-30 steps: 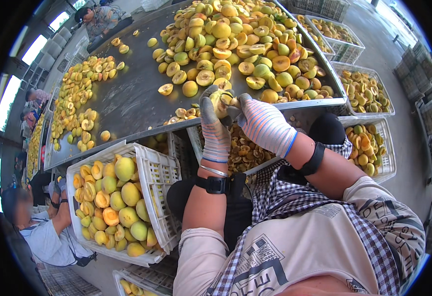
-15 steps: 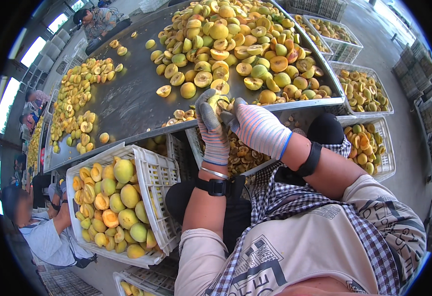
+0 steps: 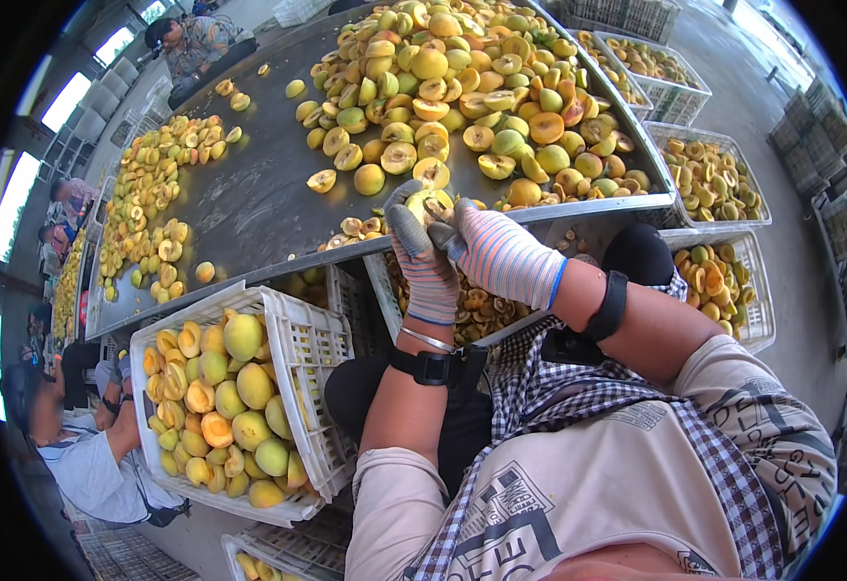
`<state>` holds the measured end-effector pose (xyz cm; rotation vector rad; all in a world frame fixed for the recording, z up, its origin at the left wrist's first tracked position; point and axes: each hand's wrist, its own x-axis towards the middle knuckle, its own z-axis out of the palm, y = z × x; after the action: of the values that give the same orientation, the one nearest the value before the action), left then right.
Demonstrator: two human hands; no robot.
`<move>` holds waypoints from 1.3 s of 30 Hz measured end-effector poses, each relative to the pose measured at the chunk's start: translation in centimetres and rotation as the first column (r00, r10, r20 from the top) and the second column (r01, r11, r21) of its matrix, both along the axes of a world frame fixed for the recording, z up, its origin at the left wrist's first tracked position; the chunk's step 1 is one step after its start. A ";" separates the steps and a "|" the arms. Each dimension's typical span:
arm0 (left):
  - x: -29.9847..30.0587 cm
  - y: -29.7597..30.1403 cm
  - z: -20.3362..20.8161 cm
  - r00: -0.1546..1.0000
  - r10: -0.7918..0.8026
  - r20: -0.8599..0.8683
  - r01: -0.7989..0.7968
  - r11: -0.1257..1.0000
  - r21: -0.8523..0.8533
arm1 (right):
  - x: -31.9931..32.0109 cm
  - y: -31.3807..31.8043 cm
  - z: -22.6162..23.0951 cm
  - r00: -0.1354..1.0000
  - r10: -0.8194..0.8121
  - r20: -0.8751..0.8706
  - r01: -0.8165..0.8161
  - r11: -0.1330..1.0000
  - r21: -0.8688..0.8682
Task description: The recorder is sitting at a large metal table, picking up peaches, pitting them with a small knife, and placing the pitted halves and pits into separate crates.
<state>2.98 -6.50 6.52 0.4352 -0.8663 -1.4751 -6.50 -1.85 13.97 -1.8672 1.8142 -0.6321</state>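
Both my hands wear striped knitted work gloves with grey palms and meet just off the near edge of the metal table. My left hand (image 3: 418,254) is closed around a yellow peach half (image 3: 430,207), its cut face showing a brown centre. Against that half, my right hand (image 3: 509,254) is closed with its fingertips pressed together; whether it grips a small tool is hidden. Just beyond lies a heap of halved and whole peaches (image 3: 428,68) on the table (image 3: 249,194). Below my hands, a crate holds small brown-yellow pieces (image 3: 486,315).
A white crate of peaches (image 3: 312,387) stands tilted at my left. More filled crates (image 3: 762,324) line the right side. Another peach pile (image 3: 152,184) covers the table's far left. Co-workers sit at the left, including one in a pale shirt (image 3: 104,465), and another beyond the table.
Both hands have shifted slightly nearer to me, and my left wrist has moved a little right. The peach half has turned, so more of its cut face shows.
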 end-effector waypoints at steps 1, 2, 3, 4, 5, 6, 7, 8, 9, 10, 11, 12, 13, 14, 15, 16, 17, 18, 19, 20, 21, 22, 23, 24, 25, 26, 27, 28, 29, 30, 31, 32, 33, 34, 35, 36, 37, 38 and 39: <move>0.0 0.1 0.1 1.000 0.011 0.011 -0.011 1.000 -0.007 | 0.1 0.0 -0.2 1.000 -0.002 0.004 0.002 1.000 -0.010; -0.1 0.3 0.3 1.000 0.023 0.021 -0.022 1.000 -0.013 | 0.1 -0.1 -0.3 1.000 -0.005 0.008 0.005 1.000 -0.021; -0.2 0.5 0.5 0.999 0.032 0.032 -0.031 0.999 -0.019 | 0.1 -0.1 -0.5 1.000 -0.003 0.022 0.003 1.000 -0.027; -0.2 0.6 0.6 0.994 0.077 0.080 -0.075 0.997 -0.032 | -0.1 -0.1 -0.7 0.999 -0.001 0.035 0.002 0.999 -0.033; -0.3 0.7 0.7 0.984 0.123 0.127 -0.118 0.992 -0.048 | -0.1 -0.2 -0.8 0.999 0.001 0.049 0.001 0.999 -0.039; -0.3 0.7 0.9 0.971 0.169 0.172 -0.160 0.985 -0.067 | -0.2 -0.2 -0.8 0.999 0.013 0.051 -0.011 0.999 -0.044; -0.2 0.7 1.1 0.990 0.088 0.109 -0.087 0.996 -0.010 | -0.2 -0.2 -0.9 0.998 0.024 0.052 -0.022 0.999 -0.048; 0.0 0.5 1.4 0.999 0.009 0.041 -0.011 0.999 0.041 | -0.3 -0.2 -0.9 0.998 0.035 0.053 -0.032 0.998 -0.052; 0.2 0.4 1.5 0.998 -0.064 -0.028 0.066 0.994 0.088 | -0.1 -0.2 -0.6 0.998 0.039 0.041 -0.038 0.999 -0.039; 0.4 0.3 1.4 0.998 -0.059 -0.004 0.059 0.995 0.079 | 0.0 -0.1 -0.2 0.999 0.044 0.029 -0.043 0.999 -0.027; 0.5 0.2 1.1 0.998 -0.053 0.019 0.052 0.996 0.070 | 0.1 0.0 0.1 0.999 0.049 0.016 -0.049 0.999 -0.014; 0.5 0.0 0.8 0.998 -0.051 0.041 0.048 0.997 0.061 | 0.1 0.0 0.0 0.999 0.049 0.014 -0.049 0.999 -0.021; 0.4 -0.2 0.6 0.999 -0.045 0.019 0.043 0.996 0.078 | 0.0 -0.1 -0.2 0.999 0.050 0.012 -0.050 0.998 -0.028; 0.3 -0.5 0.4 0.999 -0.038 -0.003 0.038 0.995 0.095 | -0.1 -0.1 -0.3 0.999 0.052 0.010 -0.051 0.998 -0.035; 0.2 -0.5 0.6 0.999 -0.034 -0.024 0.036 0.993 0.115 | -0.2 0.0 -0.3 0.999 0.052 -0.004 -0.052 0.998 -0.021; 0.4 -0.5 0.8 0.996 -0.091 -0.009 0.091 0.984 0.156 | -0.4 0.0 -0.4 0.998 0.053 -0.018 -0.053 0.999 -0.008; 0.8 -0.6 1.0 0.989 -0.148 0.004 0.144 0.970 0.197 | -0.5 0.0 -0.4 0.998 0.054 -0.031 -0.054 0.999 0.006; 1.1 -0.7 1.4 0.979 -0.202 0.015 0.193 0.952 0.237 | -0.5 0.0 -0.5 0.998 0.054 -0.043 -0.053 0.998 0.026; 1.3 -0.9 1.4 0.977 -0.213 0.034 0.195 0.939 0.282 | -0.5 -0.1 -0.6 0.997 0.054 -0.055 -0.051 0.998 0.045; 1.3 -1.2 1.4 0.973 -0.225 0.053 0.196 0.925 0.326 | -0.5 -0.2 -0.6 0.996 0.053 -0.067 -0.049 0.997 0.065; 1.4 -1.3 1.4 0.969 -0.236 0.072 0.194 0.908 0.370 | -0.6 -0.2 -0.7 0.994 0.069 -0.090 -0.062 0.995 0.073; 1.4 -1.2 1.4 0.971 -0.221 0.093 0.179 0.926 0.333 | -0.8 -0.3 -0.8 0.990 0.083 -0.114 -0.074 0.994 0.082; 1.3 -0.9 1.3 0.972 -0.206 0.114 0.165 0.941 0.296 | -0.9 -0.3 -0.9 0.986 0.098 -0.137 -0.086 0.992 0.092; 1.4 -0.8 1.3 0.973 -0.188 0.134 0.149 0.955 0.257 | -0.9 -0.4 -0.7 0.985 0.104 -0.139 -0.089 0.990 0.106; 1.4 -0.8 1.4 0.968 -0.183 0.172 0.131 0.953 0.274 | -0.8 -0.3 -0.3 0.984 0.109 -0.140 -0.092 0.988 0.121; 1.5 -0.8 1.5 0.962 -0.178 0.209 0.113 0.950 0.291 | -0.8 -0.3 -0.1 0.983 0.114 -0.141 -0.095 0.986 0.135; 1.6 -0.7 1.5 0.953 -0.177 0.247 0.096 0.946 0.309 | -1.1 -0.3 -0.2 0.980 0.138 -0.144 -0.119 0.984 0.135; 1.7 -0.7 1.5 0.928 -0.215 0.304 0.120 0.946 0.302 | -1.6 -0.1 -0.5 0.976 0.162 -0.147 -0.142 0.980 0.136; 1.9 -0.8 1.6 0.898 -0.252 0.360 0.145 0.943 0.298 | -2.0 -0.1 -0.8 0.971 0.185 -0.150 -0.165 0.977 0.136; 1.9 -0.9 1.7 0.867 -0.286 0.408 0.172 0.940 0.293 | -2.0 -0.1 -1.0 0.961 0.185 -0.206 -0.165 0.980 0.110; 1.8 -1.2 1.5 0.885 -0.276 0.374 0.173 0.942 0.286 | -2.2 -0.3 -1.0 0.968 0.182 -0.175 -0.162 0.979 0.121; 1.7 -1.6 1.2 0.902 -0.266 0.340 0.173 0.944 0.279 | -2.5 -0.5 -0.8 0.974 0.177 -0.144 -0.159 0.979 0.131; 1.4 -1.5 1.7 0.916 -0.259 0.308 0.175 0.946 0.274 | -2.8 -0.8 -0.5 0.979 0.169 -0.109 -0.153 0.978 0.143; 1.2 -1.1 2.5 0.948 -0.300 0.102 0.250 0.906 0.341 | -3.4 -1.8 -1.8 0.987 0.159 -0.032 -0.154 0.982 0.112; 0.9 -0.8 2.6 0.950 -0.278 0.142 0.232 0.933 0.274 | -4.0 -1.9 -2.2 0.992 0.116 0.053 -0.122 0.985 0.125; 1.0 -0.5 2.8 0.953 -0.241 0.186 0.203 0.958 0.201 | -3.6 -2.0 -2.2 0.993 0.112 0.033 -0.115 0.984 0.133; 1.0 -0.3 2.9 0.953 -0.201 0.227 0.176 0.976 0.126 | -3.2 -2.2 -2.2 0.994 0.107 0.013 -0.108 0.984 0.142; 0.8 -1.1 1.2 0.971 -0.138 0.197 0.113 0.984 0.135 | -2.7 -2.0 -2.1 0.995 0.105 -0.001 -0.104 0.988 0.118; 0.7 -0.9 1.2 0.972 -0.146 0.184 0.124 0.985 0.124 | -2.3 -1.5 -1.7 0.995 0.094 -0.017 -0.092 0.991 0.098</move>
<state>3.72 -7.44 7.73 0.6208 -0.9852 -1.6312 -8.83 -3.38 12.24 -1.8881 1.7284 -0.4833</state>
